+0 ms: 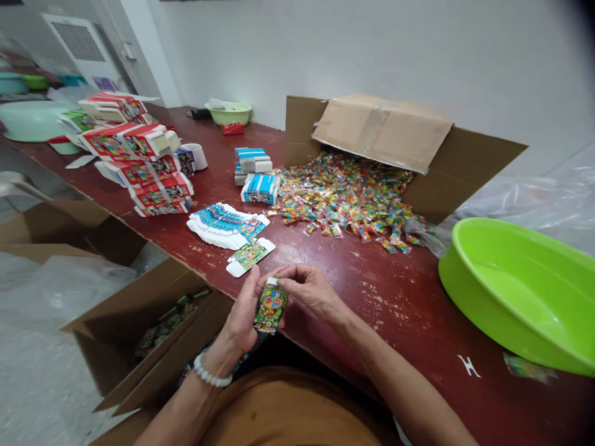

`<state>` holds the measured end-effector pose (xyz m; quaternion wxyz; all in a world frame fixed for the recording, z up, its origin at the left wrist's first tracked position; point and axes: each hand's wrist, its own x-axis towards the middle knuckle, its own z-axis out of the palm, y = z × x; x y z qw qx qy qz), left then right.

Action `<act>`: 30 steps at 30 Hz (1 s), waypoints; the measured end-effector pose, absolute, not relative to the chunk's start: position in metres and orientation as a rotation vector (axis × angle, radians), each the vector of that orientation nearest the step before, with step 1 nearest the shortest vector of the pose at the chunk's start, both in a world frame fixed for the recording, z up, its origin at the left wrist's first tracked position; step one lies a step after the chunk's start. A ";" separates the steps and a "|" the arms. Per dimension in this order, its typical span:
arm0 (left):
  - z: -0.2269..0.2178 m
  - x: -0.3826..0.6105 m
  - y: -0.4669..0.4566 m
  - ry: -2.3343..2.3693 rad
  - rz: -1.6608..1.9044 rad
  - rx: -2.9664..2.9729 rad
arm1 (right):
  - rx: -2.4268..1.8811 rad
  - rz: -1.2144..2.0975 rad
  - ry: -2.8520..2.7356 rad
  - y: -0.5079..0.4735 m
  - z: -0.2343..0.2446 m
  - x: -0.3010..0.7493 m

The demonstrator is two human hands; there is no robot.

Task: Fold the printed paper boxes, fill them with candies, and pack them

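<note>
A small green printed candy box (270,306) is between my hands, over the table's front edge. My left hand (242,313), with a beaded bracelet (211,370) at the wrist, is wrapped round its side. The fingers of my right hand (310,290) pinch at its top end, where a white flap shows. Just beyond, a flat green box (251,255) lies on the table beside a fanned row of flat blue and white boxes (225,226). Behind them spreads a heap of small wrapped candies (341,198).
A tipped cardboard carton (383,131) stands behind the candies. At right sits a lime green basin (511,297). Bundles of red boxes (134,142) are stacked at left, blue bundles (260,188) in the middle. An open carton (139,328) with green packs is below the edge.
</note>
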<state>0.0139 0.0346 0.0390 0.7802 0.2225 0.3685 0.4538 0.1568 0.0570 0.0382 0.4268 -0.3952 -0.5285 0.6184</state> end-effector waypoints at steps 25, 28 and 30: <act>0.013 -0.095 0.070 2.326 0.504 2.093 | -1.629 0.697 -1.962 0.162 -0.002 0.103; -0.003 -0.070 0.088 2.265 0.384 2.242 | -1.742 0.589 -2.094 0.159 -0.001 0.095; -0.009 -0.067 0.095 2.264 0.348 2.266 | -1.793 0.614 -2.114 0.158 0.000 0.093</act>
